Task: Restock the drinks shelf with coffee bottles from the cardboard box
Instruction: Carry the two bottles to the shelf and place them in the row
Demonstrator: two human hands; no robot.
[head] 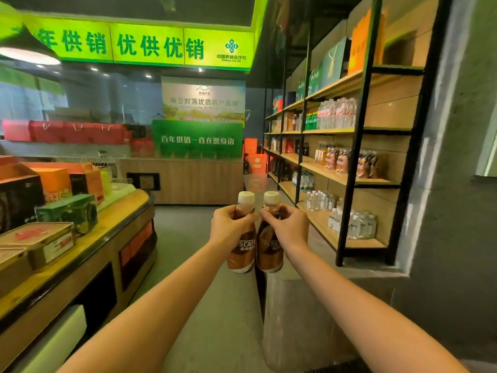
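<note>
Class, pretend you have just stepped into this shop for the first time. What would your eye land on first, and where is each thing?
Dead centre, the left hand grips the left coffee bottle and the right hand grips the right coffee bottle, caps up, side by side. A glowing green sign spans the top, and the drinks shelf lines the right wall.

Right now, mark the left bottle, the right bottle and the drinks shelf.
left bottle [243,254]: head view, on its label.
right bottle [269,254]: head view, on its label.
drinks shelf [330,175]: head view, bare front of a middle board.
</note>
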